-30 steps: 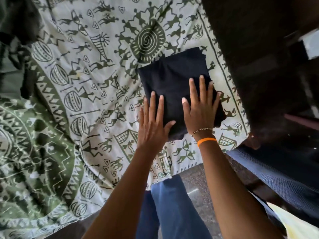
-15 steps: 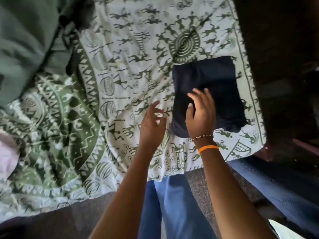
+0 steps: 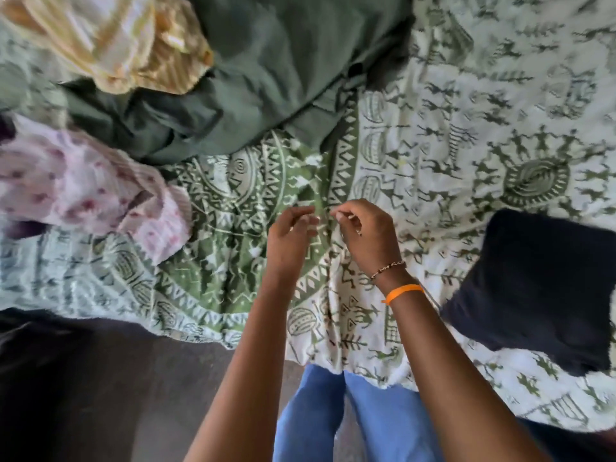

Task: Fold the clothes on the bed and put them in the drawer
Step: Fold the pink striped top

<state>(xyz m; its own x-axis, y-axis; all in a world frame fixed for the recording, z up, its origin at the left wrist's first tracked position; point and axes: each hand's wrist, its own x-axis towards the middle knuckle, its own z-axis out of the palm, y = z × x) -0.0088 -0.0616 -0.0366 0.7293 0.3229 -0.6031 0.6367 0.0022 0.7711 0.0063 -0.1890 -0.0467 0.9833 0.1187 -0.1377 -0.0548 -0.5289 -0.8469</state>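
While both hands hover close together over the patterned bedsheet [image 3: 433, 155], the left hand [image 3: 288, 238] and right hand [image 3: 365, 238] have loosely curled fingers and hold nothing. Well apart from them at about 3 to 4 o'clock lies the folded dark garment [image 3: 546, 288], flat near the bed's edge. At 10 to 11 o'clock lie unfolded clothes: a green garment [image 3: 253, 81], a pink spotted one [image 3: 83, 188] and a yellow striped one [image 3: 116, 38].

Bare arms, orange wristband [image 3: 403, 292] (plus beaded bracelet [image 3: 388, 268]), blue trousers [image 3: 376, 425]
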